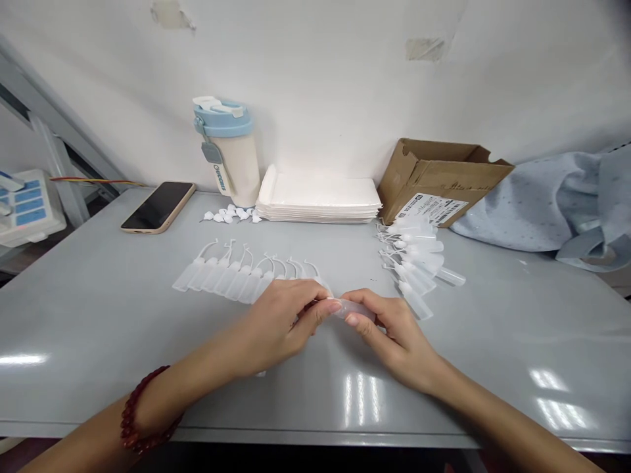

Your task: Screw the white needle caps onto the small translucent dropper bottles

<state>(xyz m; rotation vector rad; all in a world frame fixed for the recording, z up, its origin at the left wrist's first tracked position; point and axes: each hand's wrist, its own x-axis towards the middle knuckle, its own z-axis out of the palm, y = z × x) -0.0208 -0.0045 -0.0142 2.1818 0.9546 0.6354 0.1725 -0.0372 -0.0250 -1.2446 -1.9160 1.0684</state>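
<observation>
Both my hands meet at the middle of the grey table (98, 328). My right hand (394, 332) pinches a small clear plastic bottle (351, 309) lying sideways. My left hand (283, 322) has its fingers closed on the bottle's left end, where the cap sits. A red bead bracelet (140, 410) is on my left wrist. To the left lies a neat row of several clear bottles with tethered caps (236, 276). To the right lies a loose pile of the same bottles (417, 259).
A phone (158, 206) lies at the back left beside a white and blue tumbler (229, 151). Small white caps (231, 214), a stack of white padded envelopes (318, 195), an open cardboard box (438, 177) and light blue cloth (552, 197) line the wall.
</observation>
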